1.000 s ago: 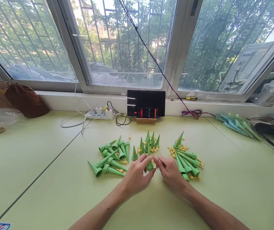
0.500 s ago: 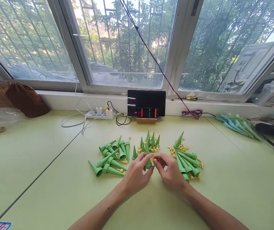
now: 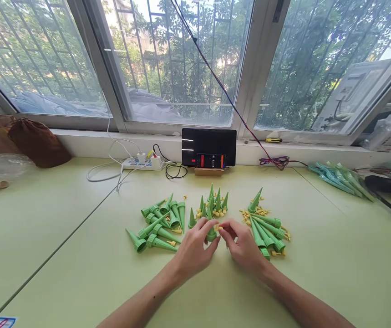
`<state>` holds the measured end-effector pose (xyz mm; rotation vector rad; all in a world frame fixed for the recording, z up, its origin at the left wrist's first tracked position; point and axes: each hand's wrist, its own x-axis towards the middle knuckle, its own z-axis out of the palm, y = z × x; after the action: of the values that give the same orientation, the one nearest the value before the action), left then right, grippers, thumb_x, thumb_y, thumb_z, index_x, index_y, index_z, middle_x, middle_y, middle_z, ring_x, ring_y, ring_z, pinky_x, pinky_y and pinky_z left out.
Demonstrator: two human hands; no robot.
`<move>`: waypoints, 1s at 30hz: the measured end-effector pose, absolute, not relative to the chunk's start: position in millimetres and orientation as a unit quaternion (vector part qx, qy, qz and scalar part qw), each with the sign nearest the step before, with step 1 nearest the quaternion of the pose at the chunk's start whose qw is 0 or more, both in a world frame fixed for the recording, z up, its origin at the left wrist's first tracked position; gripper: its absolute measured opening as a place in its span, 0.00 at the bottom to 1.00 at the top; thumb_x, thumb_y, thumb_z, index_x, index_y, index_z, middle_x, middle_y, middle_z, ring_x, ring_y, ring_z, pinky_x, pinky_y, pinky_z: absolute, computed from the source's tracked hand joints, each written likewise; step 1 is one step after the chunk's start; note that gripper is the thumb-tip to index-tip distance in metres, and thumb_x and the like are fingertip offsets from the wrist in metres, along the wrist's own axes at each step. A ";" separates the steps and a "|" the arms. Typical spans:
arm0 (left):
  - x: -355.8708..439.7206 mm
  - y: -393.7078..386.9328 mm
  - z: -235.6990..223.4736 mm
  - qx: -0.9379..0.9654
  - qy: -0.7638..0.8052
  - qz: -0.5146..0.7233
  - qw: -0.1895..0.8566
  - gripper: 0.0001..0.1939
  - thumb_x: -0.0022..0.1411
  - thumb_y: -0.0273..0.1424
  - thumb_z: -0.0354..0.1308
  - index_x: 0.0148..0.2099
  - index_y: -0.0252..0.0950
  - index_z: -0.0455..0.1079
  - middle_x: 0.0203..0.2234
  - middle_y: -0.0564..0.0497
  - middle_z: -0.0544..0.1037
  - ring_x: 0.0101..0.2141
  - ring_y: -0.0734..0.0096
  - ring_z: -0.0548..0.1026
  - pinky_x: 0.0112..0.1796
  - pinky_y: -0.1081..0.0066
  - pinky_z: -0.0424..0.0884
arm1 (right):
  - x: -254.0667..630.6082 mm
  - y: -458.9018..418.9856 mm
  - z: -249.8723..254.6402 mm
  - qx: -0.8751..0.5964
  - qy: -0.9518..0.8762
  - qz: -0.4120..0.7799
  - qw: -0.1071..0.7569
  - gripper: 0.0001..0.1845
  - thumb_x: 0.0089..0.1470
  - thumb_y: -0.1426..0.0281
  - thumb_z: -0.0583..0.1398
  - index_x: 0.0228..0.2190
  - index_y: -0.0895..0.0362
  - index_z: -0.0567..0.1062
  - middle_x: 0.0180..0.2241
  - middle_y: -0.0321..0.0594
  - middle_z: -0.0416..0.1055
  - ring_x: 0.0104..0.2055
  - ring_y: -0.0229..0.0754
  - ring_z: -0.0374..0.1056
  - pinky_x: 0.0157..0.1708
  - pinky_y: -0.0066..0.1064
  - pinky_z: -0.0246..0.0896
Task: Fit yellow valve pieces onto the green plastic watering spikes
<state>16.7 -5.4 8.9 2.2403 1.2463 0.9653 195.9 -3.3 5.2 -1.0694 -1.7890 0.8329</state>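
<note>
My left hand [image 3: 195, 241] grips a green plastic plant-watering spike [image 3: 210, 232] that stands point up on the table, thumb and fingers around its base. Between the thumb and forefinger of my right hand [image 3: 241, 243] is a small yellow plastic valve [image 3: 219, 228], held against the side of that spike; how far it sits in cannot be seen. Just beyond my hands, several upright green spikes [image 3: 218, 200] with yellow valves on them stand in a group. Loose green spikes [image 3: 163, 230] lie to the left, with a few yellow valves among them.
At the right lie more green spikes [image 3: 266, 232] beside a pile of yellow valves [image 3: 256, 211]. A phone [image 3: 210, 161] leans on a dark screen [image 3: 209, 141] at the back. A power strip [image 3: 144, 164] with cables is left of it; bundled wires [image 3: 273, 160] are on the right.
My hands stay almost in place. The spike and the yellow valve between them have shifted very slightly, and the valve shows a little more.
</note>
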 end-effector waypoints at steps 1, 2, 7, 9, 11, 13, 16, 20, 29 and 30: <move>16.7 -5.5 8.8 0.801 0.445 0.345 0.202 0.14 0.68 0.31 0.54 0.55 0.42 0.67 0.41 0.50 0.73 0.25 0.76 0.71 0.30 0.71 0.71 | 196.0 -3.2 5.1 -0.431 -0.720 0.332 0.432 0.12 0.67 0.62 0.55 0.38 0.56 0.75 0.32 0.40 0.76 0.28 0.39 0.66 0.29 0.29 0.60; 16.7 -5.5 8.5 0.801 0.445 0.345 0.204 0.13 0.68 0.31 0.54 0.55 0.42 0.67 0.41 0.50 0.72 0.25 0.76 0.71 0.30 0.71 0.71 | 196.0 -3.1 4.8 -0.432 -0.721 0.330 0.430 0.12 0.67 0.62 0.55 0.38 0.56 0.75 0.31 0.39 0.76 0.28 0.39 0.66 0.29 0.28 0.60; 16.4 -4.9 6.5 0.800 0.443 0.345 0.212 0.14 0.69 0.32 0.54 0.55 0.42 0.66 0.42 0.50 0.72 0.26 0.76 0.70 0.30 0.71 0.71 | 196.4 -3.0 4.2 -0.436 -0.726 0.321 0.424 0.12 0.67 0.63 0.55 0.37 0.56 0.74 0.30 0.38 0.75 0.28 0.38 0.64 0.28 0.28 0.58; 16.3 -4.4 5.4 0.799 0.443 0.344 0.216 0.14 0.69 0.32 0.54 0.56 0.41 0.66 0.41 0.50 0.72 0.25 0.76 0.70 0.30 0.71 0.71 | 196.8 -2.8 4.2 -0.437 -0.728 0.320 0.421 0.13 0.67 0.63 0.54 0.36 0.56 0.74 0.30 0.38 0.74 0.27 0.38 0.64 0.28 0.28 0.57; 16.3 -4.3 4.4 0.798 0.444 0.342 0.221 0.14 0.69 0.33 0.53 0.56 0.41 0.66 0.41 0.50 0.71 0.25 0.76 0.69 0.30 0.71 0.71 | 197.4 -2.5 4.1 -0.438 -0.730 0.317 0.418 0.13 0.67 0.63 0.54 0.34 0.56 0.73 0.29 0.38 0.73 0.27 0.38 0.62 0.27 0.28 0.56; 16.4 -4.5 3.8 0.798 0.442 0.341 0.225 0.14 0.69 0.32 0.53 0.56 0.41 0.66 0.42 0.50 0.71 0.25 0.76 0.69 0.30 0.71 0.72 | 197.8 -2.2 4.0 -0.442 -0.732 0.311 0.415 0.14 0.67 0.63 0.53 0.33 0.56 0.72 0.28 0.37 0.72 0.26 0.37 0.61 0.27 0.28 0.55; 16.6 -5.4 3.8 0.801 0.437 0.339 0.231 0.14 0.68 0.32 0.54 0.55 0.41 0.65 0.42 0.50 0.71 0.25 0.76 0.70 0.30 0.71 0.72 | 197.7 -2.1 4.1 -0.447 -0.736 0.300 0.411 0.16 0.68 0.63 0.53 0.30 0.56 0.70 0.25 0.35 0.69 0.25 0.37 0.58 0.26 0.28 0.53; 16.8 -6.1 5.4 0.805 0.431 0.335 0.232 0.13 0.68 0.31 0.54 0.55 0.41 0.65 0.42 0.50 0.71 0.25 0.76 0.70 0.31 0.71 0.71 | 197.1 -2.9 4.7 -0.453 -0.740 0.287 0.406 0.18 0.68 0.62 0.52 0.26 0.55 0.67 0.22 0.33 0.63 0.24 0.36 0.55 0.26 0.28 0.50; 17.2 -7.5 9.3 0.811 0.426 0.336 0.217 0.13 0.67 0.29 0.55 0.54 0.41 0.66 0.41 0.51 0.72 0.26 0.76 0.71 0.34 0.70 0.70 | 197.4 -0.6 -2.8 -0.449 -0.758 0.248 0.403 0.23 0.69 0.62 0.50 0.22 0.55 0.59 0.20 0.31 0.56 0.22 0.35 0.50 0.25 0.30 0.43; 17.3 -7.5 9.5 0.812 0.426 0.336 0.216 0.13 0.67 0.29 0.55 0.53 0.41 0.66 0.41 0.51 0.72 0.26 0.76 0.71 0.34 0.70 0.70 | 197.3 -0.4 -3.2 -0.449 -0.758 0.248 0.404 0.23 0.69 0.62 0.50 0.22 0.55 0.59 0.20 0.30 0.56 0.22 0.35 0.50 0.25 0.30 0.43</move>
<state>17.3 -7.5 9.5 2.2494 1.1818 0.9314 197.3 -0.4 -3.2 -1.1333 -1.9137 0.6267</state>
